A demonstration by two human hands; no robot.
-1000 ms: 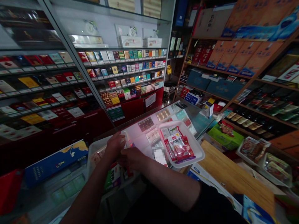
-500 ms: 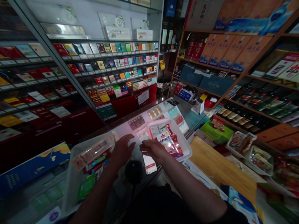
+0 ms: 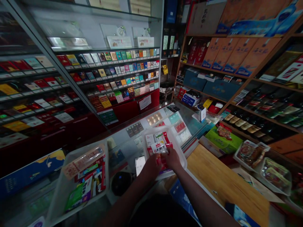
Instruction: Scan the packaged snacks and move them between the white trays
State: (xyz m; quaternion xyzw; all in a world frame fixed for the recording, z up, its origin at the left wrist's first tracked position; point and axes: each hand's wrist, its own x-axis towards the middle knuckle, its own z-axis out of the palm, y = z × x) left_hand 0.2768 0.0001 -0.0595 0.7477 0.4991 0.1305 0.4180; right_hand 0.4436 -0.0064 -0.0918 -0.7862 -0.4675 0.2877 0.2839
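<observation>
My left hand (image 3: 151, 167) and my right hand (image 3: 172, 160) are close together over the right-hand white plastic tray (image 3: 181, 154). Their fingers are closed at the lower edge of a white-and-red snack packet (image 3: 159, 146); the exact grip is partly hidden. Other red and white packets lie under and behind it in the tray. To the left stands a second white tray (image 3: 56, 192), holding a long clear-and-pink pack (image 3: 84, 161), a green packet (image 3: 77, 197) and several small colourful packets (image 3: 96, 175).
Both trays stand on a glass counter. Between them are a black rounded device (image 3: 121, 183) and a phone (image 3: 140, 165) with a light screen. A calculator (image 3: 173, 108) lies farther back. A wooden board (image 3: 224, 176) is at right, and a blue box (image 3: 30, 173) at far left.
Both hands moved from the left tray, empty across the counter, to the right tray and closed at a snack packet there. The left tray's contents came into view, and the camera view shifted.
</observation>
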